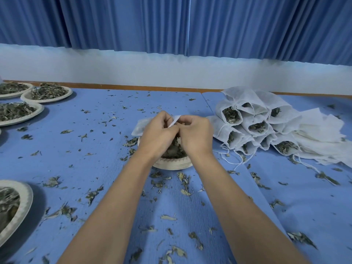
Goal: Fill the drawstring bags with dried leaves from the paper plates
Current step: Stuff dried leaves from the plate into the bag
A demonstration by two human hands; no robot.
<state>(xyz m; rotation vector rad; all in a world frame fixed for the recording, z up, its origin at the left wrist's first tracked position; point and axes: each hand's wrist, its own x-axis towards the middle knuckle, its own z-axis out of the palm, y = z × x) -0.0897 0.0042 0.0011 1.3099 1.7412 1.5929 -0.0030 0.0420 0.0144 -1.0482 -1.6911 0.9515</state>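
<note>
Centrally, in the head view, the left hand (158,134) and right hand (196,136) meet above one paper plate (171,165) of dried leaves (174,152). The fingers of both hands are curled and clamped on the mouth of one white drawstring bag (140,127), which is held just above the plate and extends toward the left. What the right fingertips hold besides the bag's edge cannot be told.

Count, plates: four further leaf-filled plates lie on the left. Three plates (47,94) are grouped at upper left, rims touching or overlapping, and one plate (22,204) lies at lower left, cut by the frame edge.

Count, bags: a pile of filled bags (255,128) lies at right, close beside the right hand, with at least seven open mouths showing leaves. A stack of flat bags (322,134) lies against its right side; that number cannot be told. Loose white strings trail toward the bottom of the frame.

Edges: the table (95,141) has a blue cover, and its brown far edge (133,86) runs below a white wall and blue curtain (171,23). The near edge is out of view.

Room: a wide stretch of cover carrying loose leaf fragments (183,187) separates the left plates from the centre plate.
</note>
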